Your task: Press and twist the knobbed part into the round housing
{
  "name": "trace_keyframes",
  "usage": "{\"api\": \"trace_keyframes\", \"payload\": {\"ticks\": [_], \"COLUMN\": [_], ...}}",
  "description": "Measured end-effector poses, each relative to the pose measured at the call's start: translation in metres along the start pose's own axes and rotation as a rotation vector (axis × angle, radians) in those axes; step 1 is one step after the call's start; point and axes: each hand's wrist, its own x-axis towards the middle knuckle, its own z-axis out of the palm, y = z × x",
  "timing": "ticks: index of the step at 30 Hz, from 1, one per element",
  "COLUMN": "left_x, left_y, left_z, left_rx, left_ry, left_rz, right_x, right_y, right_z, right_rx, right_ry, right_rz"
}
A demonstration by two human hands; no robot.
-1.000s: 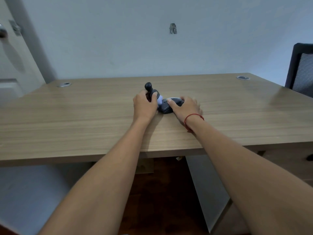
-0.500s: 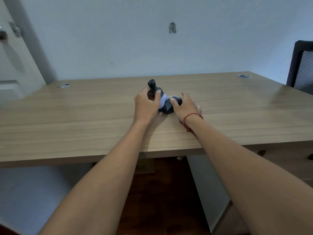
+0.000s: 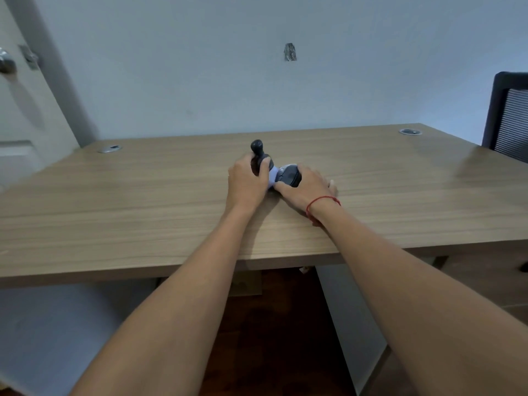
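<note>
Mid-desk, slightly toward the far edge, sits a small dark-grey plastic gadget with a knobbed black stem [image 3: 258, 151] rising from one end, a pale lilac middle band [image 3: 273, 175] and a rounded dark-grey base pod [image 3: 290, 175] on the other end.

Left hand [image 3: 247, 182] wraps the stem end: fingers curled round the far side, thumb up against the near side, so it grips the dark-grey gadget just below the knob. The stem tilts back and to the left, which fits a hand bracing or twisting it rather than just resting.

Right hand [image 3: 307, 187] covers the base pod from the right: thumb laid along the near edge by the lilac band, fingers curled over the top and far side, heel of the palm down on the light wood-grain desk [image 3: 143, 210]. Looks like it pins the pod flat so the other end has something to work against. Both hands nearly touch at the lilac band; can't tell whether the two halves are joined or apart there.

Red string bracelet [image 3: 323, 200] on the right wrist. Two round metal cable grommets [image 3: 110, 149] in the far corners of the desk, well apart from the hands. Black mesh chair back [image 3: 510, 118] at the right edge, pale wall behind.
</note>
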Motion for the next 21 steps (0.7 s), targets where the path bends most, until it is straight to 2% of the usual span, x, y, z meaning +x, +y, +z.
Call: {"api": "trace_keyframes", "payload": {"ticks": [4,8,14,18,21], "left_x": [0.004,0.001,0.005,0.0,-0.001], "left_y": [-0.008,0.002,-0.008,0.003,0.004], "left_z": [0.001,-0.001,0.002,0.0,0.001], "left_rx": [0.174,-0.07,0.106,-0.064,-0.066], "left_ry": [-0.012,0.015,-0.032,0.025,-0.021], "left_rz": [-0.086,-0.005,-0.024,0.059,0.066], "right_x": [-0.003,-0.004,-0.009,-0.009,-0.009], "right_y": [-0.001,-0.003,-0.004,-0.003,-0.002], "right_z": [-0.003,0.0,-0.008,-0.007,-0.008], "right_rx": [-0.013,0.004,0.053,0.033,0.023], "right_ry": [0.005,0.017,0.014,-0.031,-0.04], "right_rz": [-0.003,-0.006,0.0,0.008,-0.018]}}
